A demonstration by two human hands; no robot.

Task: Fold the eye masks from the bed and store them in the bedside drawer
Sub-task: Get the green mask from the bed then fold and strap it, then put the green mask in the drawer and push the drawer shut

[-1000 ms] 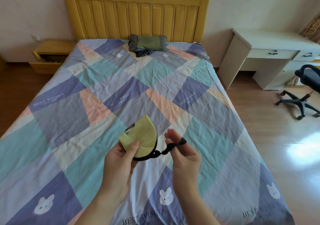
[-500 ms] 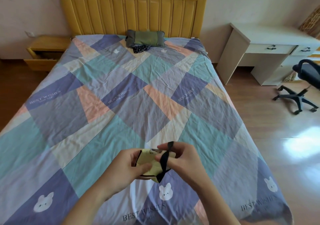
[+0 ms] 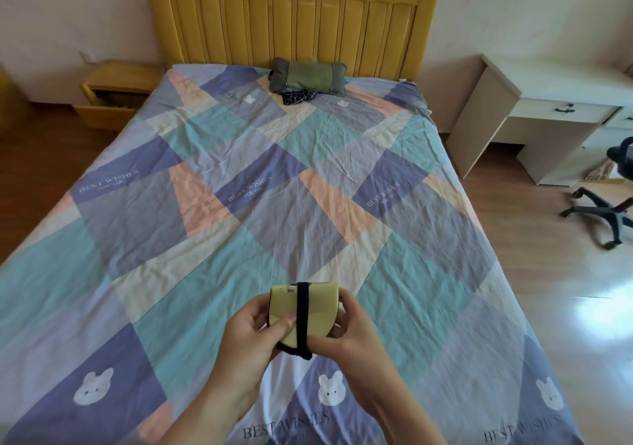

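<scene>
A yellow-green eye mask (image 3: 318, 311), folded in half, sits between both my hands above the foot of the bed (image 3: 239, 239). Its black strap (image 3: 302, 317) runs straight down across the folded face. My left hand (image 3: 255, 328) pinches the mask's left side with the thumb on top. On the right side and lower corner, my right hand (image 3: 346, 328) grips it. A dark patterned eye mask (image 3: 298, 96) lies far up the bed, against a green pillow (image 3: 308, 76). The wooden bedside table (image 3: 118, 83) stands at the far left with its drawer (image 3: 102, 112) pulled out.
A patchwork quilt covers the bed, with a yellow wooden headboard (image 3: 291, 23) behind it. A white desk (image 3: 548, 108) and a black swivel chair (image 3: 609, 211) stand on the wooden floor to the right.
The strap, held loose to the right a second ago, now wraps flat over the folded mask. Both hands have closed in on the mask and hold it upright.
</scene>
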